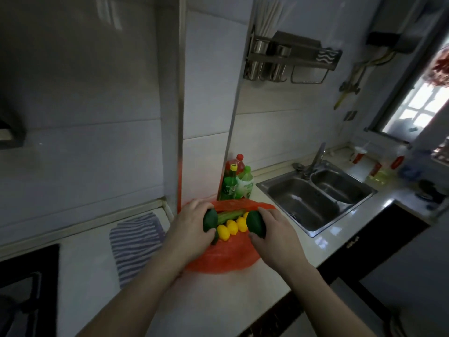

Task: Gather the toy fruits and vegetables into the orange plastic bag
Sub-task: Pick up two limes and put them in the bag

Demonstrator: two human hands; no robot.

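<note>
While the orange plastic bag [223, 259] lies flat on the white tabletop [218, 300], both hands meet over its far end.

1. Left hand [192, 222]: the fingers are curled round the left dark green toy [210, 220], with the thumb on its near side.
2. Right hand [272, 232]: the fingers are clamped over the right dark green toy [256, 223], with the thumb low at its near end.
3. Between the two green toys, a row of yellow toy lemons [232, 226] sits side by side, touching one another.
4. Just behind the lemons, a long green toy cucumber [228, 215] runs from one hand to the other.
5. All of these toys rest on the orange plastic. A fold of the bag rises behind the cucumber. Whether the toys are inside the mouth or on top of the film cannot be told.

Surroundings: a blue-and-white striped cloth [136, 242] lies on the tabletop to the left of the bag. Several plastic bottles [234, 181] stand against the wall just beyond the bag. A double steel sink [315, 198] with a faucet [315, 159] is set into the tabletop to the right. A metal rack [291, 59] hangs on the wall above.
</note>
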